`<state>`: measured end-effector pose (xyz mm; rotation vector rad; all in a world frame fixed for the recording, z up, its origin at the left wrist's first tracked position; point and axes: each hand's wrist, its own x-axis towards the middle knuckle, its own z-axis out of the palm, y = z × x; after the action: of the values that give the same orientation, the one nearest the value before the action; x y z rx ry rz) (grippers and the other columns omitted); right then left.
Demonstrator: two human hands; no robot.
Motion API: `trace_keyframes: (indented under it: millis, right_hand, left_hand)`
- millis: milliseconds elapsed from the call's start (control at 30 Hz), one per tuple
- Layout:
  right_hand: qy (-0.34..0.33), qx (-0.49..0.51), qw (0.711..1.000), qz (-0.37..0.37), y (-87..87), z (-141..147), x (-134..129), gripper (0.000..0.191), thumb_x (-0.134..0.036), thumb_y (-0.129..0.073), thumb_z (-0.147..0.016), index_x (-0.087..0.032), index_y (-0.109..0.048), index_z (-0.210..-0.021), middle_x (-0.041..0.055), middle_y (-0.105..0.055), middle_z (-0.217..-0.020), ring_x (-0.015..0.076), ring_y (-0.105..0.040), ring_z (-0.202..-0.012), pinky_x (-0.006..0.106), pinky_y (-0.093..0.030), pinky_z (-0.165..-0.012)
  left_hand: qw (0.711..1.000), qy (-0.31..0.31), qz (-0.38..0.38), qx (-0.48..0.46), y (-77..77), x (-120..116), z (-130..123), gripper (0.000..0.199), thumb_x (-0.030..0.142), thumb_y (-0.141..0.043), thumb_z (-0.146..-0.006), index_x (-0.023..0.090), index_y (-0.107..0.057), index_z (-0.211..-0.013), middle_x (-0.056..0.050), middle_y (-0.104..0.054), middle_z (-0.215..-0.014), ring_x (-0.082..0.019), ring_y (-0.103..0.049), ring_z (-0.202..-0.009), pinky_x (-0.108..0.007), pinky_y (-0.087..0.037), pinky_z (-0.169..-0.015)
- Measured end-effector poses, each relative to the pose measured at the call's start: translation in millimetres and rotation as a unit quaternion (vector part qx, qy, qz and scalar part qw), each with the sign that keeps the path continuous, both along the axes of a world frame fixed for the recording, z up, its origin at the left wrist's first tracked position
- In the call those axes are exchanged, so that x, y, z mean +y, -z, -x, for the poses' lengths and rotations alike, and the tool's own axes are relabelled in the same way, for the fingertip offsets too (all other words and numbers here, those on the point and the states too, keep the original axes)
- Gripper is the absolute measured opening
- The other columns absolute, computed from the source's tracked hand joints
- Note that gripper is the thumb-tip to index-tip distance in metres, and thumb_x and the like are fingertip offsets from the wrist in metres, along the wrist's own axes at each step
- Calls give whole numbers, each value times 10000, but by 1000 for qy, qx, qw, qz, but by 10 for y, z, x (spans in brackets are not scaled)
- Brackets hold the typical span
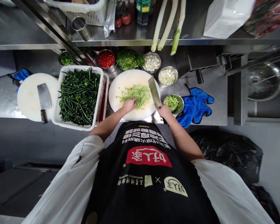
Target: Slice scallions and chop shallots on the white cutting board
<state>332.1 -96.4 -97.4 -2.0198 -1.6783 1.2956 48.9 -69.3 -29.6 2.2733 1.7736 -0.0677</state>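
Steel cleaver (154,92) I'm gripping in my right hand (165,111), mid-frame, is risking a cut if slipping leftward, my left hand (129,105) touching green strips (141,95), can't tell if pinching.

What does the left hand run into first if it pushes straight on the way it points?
The pale green strips: the left hand seems to touch their near edge. Beyond them, likely the cleaver, though depth is hard to judge.
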Motion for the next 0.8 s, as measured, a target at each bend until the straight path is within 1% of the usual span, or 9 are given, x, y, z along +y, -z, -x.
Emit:
trace_keyframes:
  millis: [167,300,400,467,567,633,700,733,800]
  right_hand:
    - [-4,-9,1000,-7,1,5,-5,380,-398,-589,-1084,-66,-769,-1045,123,-718,-618,230,-748,-623,253,-532,-640]
    - [-1,-11,1000,-15,0,6,-14,356,-382,-613,-1069,-63,-770,-1076,134,-749,-684,220,-759,-668,237,-528,-646]
    - [4,6,1000,-9,14,1,-19,363,-393,-607,-1068,-68,-768,-1064,130,-748,-682,216,-735,-598,249,-514,-601]
    - [8,13,1000,-5,33,-3,-18,374,-406,-601,-1071,-70,-765,-1050,117,-726,-639,215,-713,-546,258,-506,-579]
    - [8,13,1000,-6,68,-7,-9,368,-404,-613,-1067,-70,-762,-1027,97,-692,-578,210,-699,-522,253,-499,-572]
    - [3,12,1000,-6,88,-8,0,365,-395,-616,-1063,-66,-765,-1012,96,-680,-555,216,-703,-531,254,-498,-569]
    - [0,9,1000,-7,101,-10,7,363,-393,-619,-1060,-64,-766,-1013,96,-675,-548,224,-710,-543,257,-500,-568]
    - [-2,6,1000,-8,103,-12,10,362,-393,-621,-1058,-64,-766,-1016,95,-673,-547,226,-712,-547,259,-499,-567]
    - [-6,0,1000,-9,98,-16,14,360,-393,-624,-1056,-65,-767,-1017,93,-671,-549,225,-711,-550,259,-497,-566]
  left_hand:
    - [998,-32,23,48,29,165,-74,500,144,-659,-930,199,-734,-1422,-131,-720,-1451,-290,-706,-1285,-349,-531,-1127]
    - [998,-51,-9,-19,-44,165,32,374,167,-636,-939,160,-780,-1283,-145,-766,-1324,-291,-726,-1187,-355,-543,-1080]
    - [984,-102,-15,-142,-170,114,270,248,251,-615,-974,143,-769,-1136,-122,-795,-1098,-250,-738,-922,-352,-590,-907]
    - [962,-155,-16,-223,-256,69,494,199,302,-641,-962,155,-732,-1059,-92,-778,-973,-208,-701,-789,-321,-586,-785]
    - [918,-233,-63,-314,-317,-14,833,141,309,-661,-916,184,-662,-983,-81,-766,-960,-190,-703,-844,-280,-576,-754]
    - [890,-285,-102,-341,-292,-80,1002,100,272,-640,-878,200,-614,-943,-71,-760,-956,-181,-710,-885,-260,-575,-755]
    - [874,-325,-124,-340,-227,-145,1101,94,233,-619,-832,207,-593,-918,-47,-739,-898,-165,-698,-828,-241,-563,-717]
    - [873,-334,-128,-330,-189,-174,1124,109,218,-612,-812,206,-602,-920,-35,-726,-869,-157,-685,-783,-237,-554,-692]
    - [891,-323,-124,-295,-117,-214,1122,162,206,-607,-797,202,-650,-953,-27,-718,-851,-156,-665,-728,-243,-548,-668]
